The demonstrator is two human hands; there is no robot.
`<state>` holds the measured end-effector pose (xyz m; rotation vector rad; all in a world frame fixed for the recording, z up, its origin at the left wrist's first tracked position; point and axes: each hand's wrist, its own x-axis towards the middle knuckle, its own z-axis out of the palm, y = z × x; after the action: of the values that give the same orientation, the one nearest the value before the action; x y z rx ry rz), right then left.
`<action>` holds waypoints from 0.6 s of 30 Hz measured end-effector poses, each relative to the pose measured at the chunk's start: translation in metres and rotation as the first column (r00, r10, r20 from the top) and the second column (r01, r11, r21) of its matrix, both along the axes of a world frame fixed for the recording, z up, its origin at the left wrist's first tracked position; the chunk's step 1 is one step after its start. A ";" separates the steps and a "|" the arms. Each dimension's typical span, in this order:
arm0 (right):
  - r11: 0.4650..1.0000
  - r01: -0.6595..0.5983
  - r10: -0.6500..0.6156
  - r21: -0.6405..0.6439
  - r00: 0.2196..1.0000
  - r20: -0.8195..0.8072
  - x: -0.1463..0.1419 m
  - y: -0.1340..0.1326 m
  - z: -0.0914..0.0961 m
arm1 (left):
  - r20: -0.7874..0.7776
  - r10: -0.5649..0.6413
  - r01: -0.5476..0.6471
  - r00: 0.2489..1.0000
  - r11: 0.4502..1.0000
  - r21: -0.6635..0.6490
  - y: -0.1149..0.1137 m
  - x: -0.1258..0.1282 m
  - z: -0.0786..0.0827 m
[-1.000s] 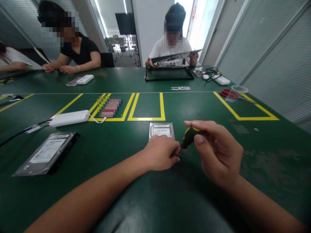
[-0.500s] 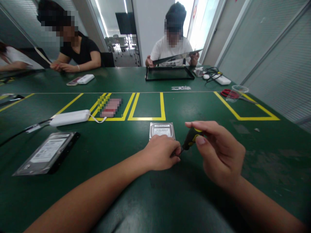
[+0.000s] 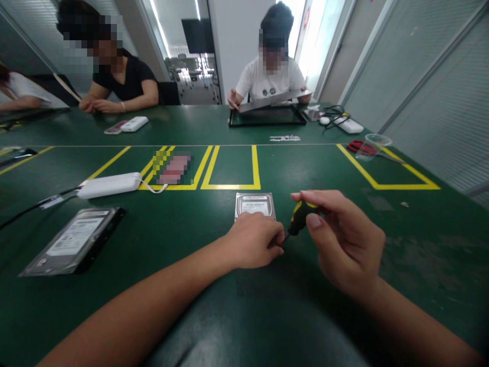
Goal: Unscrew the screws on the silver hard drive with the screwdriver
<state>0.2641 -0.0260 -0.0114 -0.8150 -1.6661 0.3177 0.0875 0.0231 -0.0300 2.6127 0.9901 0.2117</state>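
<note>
A silver hard drive (image 3: 255, 203) with a white label lies on the green table in front of me. My left hand (image 3: 254, 239) is closed over its near part, covering that end and its right edge. The dark shaft of a yellow-and-black screwdriver (image 3: 300, 218) runs down to the left, reaching the gap between my left thumb and index finger. Its tip is hidden there. My right hand (image 3: 346, 237) grips the handle at a slant, thumb on the near side and index finger over the top end.
A second hard drive in a clear bag (image 3: 76, 239) lies to the left. Behind it are a white power strip (image 3: 110, 185) and a blurred-out phone (image 3: 174, 169). Red-handled scissors (image 3: 361, 148) lie far right. Across the table a person holds a flat panel (image 3: 273, 99) above a black frame (image 3: 231, 122).
The screwdriver handle has turned in my right fingers, so its yellow parts show differently. My left hand stays in place. The person opposite has tilted the panel and lowered it towards the frame.
</note>
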 end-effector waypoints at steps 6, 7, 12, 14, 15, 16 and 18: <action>1.000 -0.021 0.021 0.015 1.000 -0.004 0.000 0.002 -0.002 | -0.003 -0.020 0.020 1.000 1.000 0.015 0.001 0.000 -0.005; 0.999 -0.030 0.030 0.022 1.000 -0.007 0.000 0.003 -0.002 | -0.001 -0.021 0.021 1.000 1.000 0.017 0.001 0.000 -0.005; 0.998 -0.052 0.051 0.047 0.999 0.004 -0.001 0.004 0.000 | 0.002 -0.001 0.001 1.000 1.000 0.026 0.001 0.000 -0.008; 0.998 -0.051 0.051 0.046 0.999 0.006 0.000 0.004 0.001 | -0.005 0.001 -0.001 1.000 1.000 0.028 0.001 0.001 -0.006; 0.998 -0.054 0.054 0.043 0.999 0.007 0.000 0.003 0.001 | -0.011 -0.002 0.003 1.000 1.000 0.025 0.001 0.001 -0.005; 0.998 -0.059 0.059 0.038 0.998 0.008 0.001 0.002 0.001 | -0.017 -0.006 0.006 1.000 1.000 0.018 0.001 0.001 -0.004; 0.997 -0.069 0.069 0.022 0.998 0.007 0.002 0.001 0.001 | -0.024 -0.010 0.010 1.000 1.000 0.000 0.001 0.001 -0.001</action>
<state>0.2658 -0.0251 -0.0103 -0.7436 -1.7031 0.3444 0.0885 0.0243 -0.0314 2.6262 0.9844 0.1781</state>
